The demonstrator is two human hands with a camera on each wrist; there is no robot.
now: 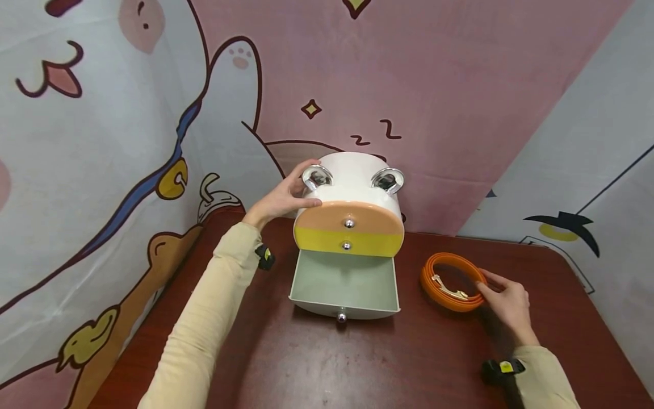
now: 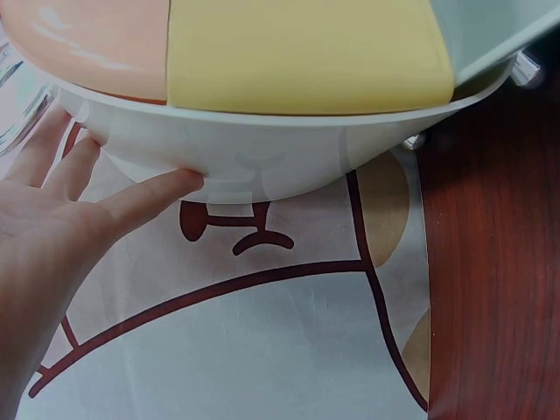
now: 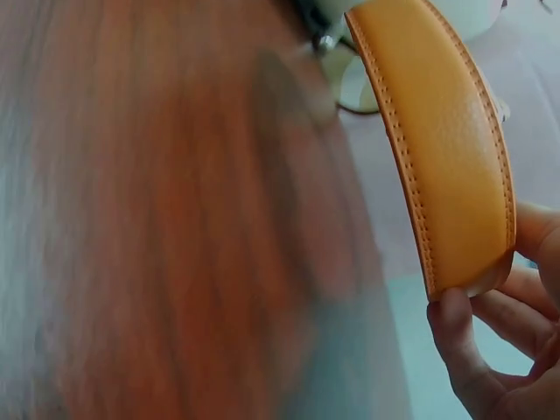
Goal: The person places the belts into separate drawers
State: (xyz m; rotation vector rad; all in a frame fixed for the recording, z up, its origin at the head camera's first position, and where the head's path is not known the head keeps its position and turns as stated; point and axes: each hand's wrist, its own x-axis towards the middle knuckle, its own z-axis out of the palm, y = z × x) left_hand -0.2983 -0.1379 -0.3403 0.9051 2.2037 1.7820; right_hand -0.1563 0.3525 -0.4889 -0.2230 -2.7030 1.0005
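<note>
A small white cabinet [image 1: 352, 177] with two round silver ears stands on the table. Its orange and yellow drawers are closed, while the pale green bottom drawer [image 1: 344, 278] is pulled out with nothing visible inside. My left hand [image 1: 286, 196] rests on the cabinet's upper left side, fingers spread and fairly straight, as the left wrist view also shows. To the right of the drawer, my right hand [image 1: 508, 304] pinches the edge of a coiled orange belt [image 1: 455, 307] between thumb and fingers. The belt's gold buckle [image 1: 449, 288] shows inside the coil. Stitching along the belt [image 3: 442, 131] appears in the right wrist view.
The dark red-brown table [image 1: 327, 363] extends in front of the cabinet and to both sides. Behind it hangs a pink and white cartoon cloth [image 1: 434, 85], which also runs along the left side. A wristband with a dark device [image 1: 503, 368] sits on each wrist.
</note>
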